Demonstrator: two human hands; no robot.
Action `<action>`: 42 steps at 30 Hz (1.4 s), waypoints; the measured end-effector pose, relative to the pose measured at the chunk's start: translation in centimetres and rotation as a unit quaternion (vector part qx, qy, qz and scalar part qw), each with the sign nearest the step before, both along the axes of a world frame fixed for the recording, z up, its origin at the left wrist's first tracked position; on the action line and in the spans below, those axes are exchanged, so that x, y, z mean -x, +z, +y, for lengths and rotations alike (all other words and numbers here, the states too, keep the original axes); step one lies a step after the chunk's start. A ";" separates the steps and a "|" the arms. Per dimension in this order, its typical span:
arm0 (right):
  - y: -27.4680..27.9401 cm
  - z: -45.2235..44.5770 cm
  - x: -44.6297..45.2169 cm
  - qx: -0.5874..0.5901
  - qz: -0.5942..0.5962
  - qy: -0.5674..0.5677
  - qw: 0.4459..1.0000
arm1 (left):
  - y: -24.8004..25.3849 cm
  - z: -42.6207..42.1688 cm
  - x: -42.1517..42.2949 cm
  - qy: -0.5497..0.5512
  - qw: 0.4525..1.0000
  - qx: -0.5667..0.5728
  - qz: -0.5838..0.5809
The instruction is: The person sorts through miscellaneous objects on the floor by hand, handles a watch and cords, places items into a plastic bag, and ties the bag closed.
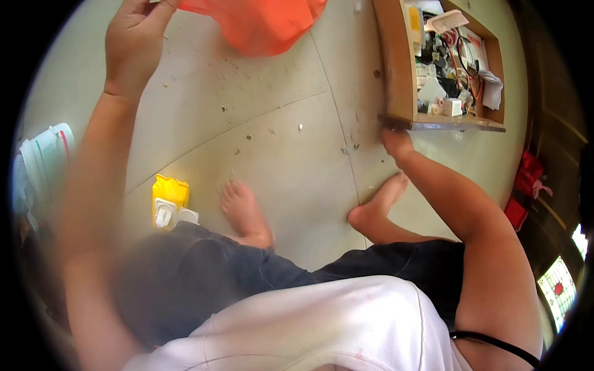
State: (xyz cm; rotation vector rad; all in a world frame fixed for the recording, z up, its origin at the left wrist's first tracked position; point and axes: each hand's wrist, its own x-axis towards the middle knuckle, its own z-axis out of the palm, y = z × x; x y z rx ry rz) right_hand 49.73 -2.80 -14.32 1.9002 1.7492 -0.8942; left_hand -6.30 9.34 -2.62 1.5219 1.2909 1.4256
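Observation:
My left hand [135, 52] reaches to the top left, its fingers closed on the corner of an orange-red plastic bag [266, 28]. Part of that bag lies beyond the upper frame edge. On the right, my right hand [396, 142] grips the near corner of a wooden drawer [401, 68]; its fingertips are hidden by the drawer's edge. A pale comb [447, 22], a small white box [452, 107], a black cord and many small jumbled items fill the drawer. A white paper or cloth [492, 89] hangs over its right side.
Crumbs and small bits of debris [249, 137] are scattered over the tiled floor [284, 161]. A yellow wipes pack [171, 190] stands by my bare foot [242, 207]. A white bucket [49, 148] is at far left, red items [528, 173] at far right.

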 end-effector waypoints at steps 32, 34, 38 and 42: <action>18.7 24.7 25.7 0.080 0.817 -0.353 0.449 | 7.9 -4.6 -4.6 -0.005 0.982 -0.032 0.188; 15.9 27.3 19.6 0.104 0.834 -0.286 0.461 | 7.5 -4.5 -4.5 -0.003 0.984 -0.032 0.175; 16.9 27.0 10.4 -0.326 0.433 -0.219 0.812 | 6.8 -4.9 -3.6 -0.032 0.979 -0.019 0.200; 14.5 27.2 2.2 -0.321 0.190 -0.151 0.916 | 6.3 -5.0 -3.3 -0.031 0.974 -0.037 0.223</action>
